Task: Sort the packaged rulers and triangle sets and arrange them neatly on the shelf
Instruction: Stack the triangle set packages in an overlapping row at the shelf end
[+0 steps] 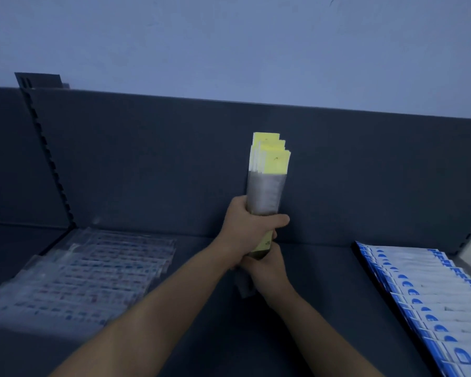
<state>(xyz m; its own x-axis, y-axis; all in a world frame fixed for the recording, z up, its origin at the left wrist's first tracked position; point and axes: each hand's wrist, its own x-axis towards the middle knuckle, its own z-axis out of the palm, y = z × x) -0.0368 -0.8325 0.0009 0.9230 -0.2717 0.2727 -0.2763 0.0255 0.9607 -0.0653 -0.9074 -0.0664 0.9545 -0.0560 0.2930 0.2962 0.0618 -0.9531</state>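
Left hand (245,229) curled round an upright bundle of packaged rulers (267,170); right hand (268,270) just below grips its base, above the shelf (324,268); uneven tops suggest packets could slide loose and scatter.

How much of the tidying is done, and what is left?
Two groups look done: the clear packs lie in rows on the left of the shelf, and the blue-and-white packs are lined up on its right. In hand: the left hand and right hand both grip an upright bundle of yellow-topped packs over the middle. Left, probably: laying that bundle in the bare middle stretch.
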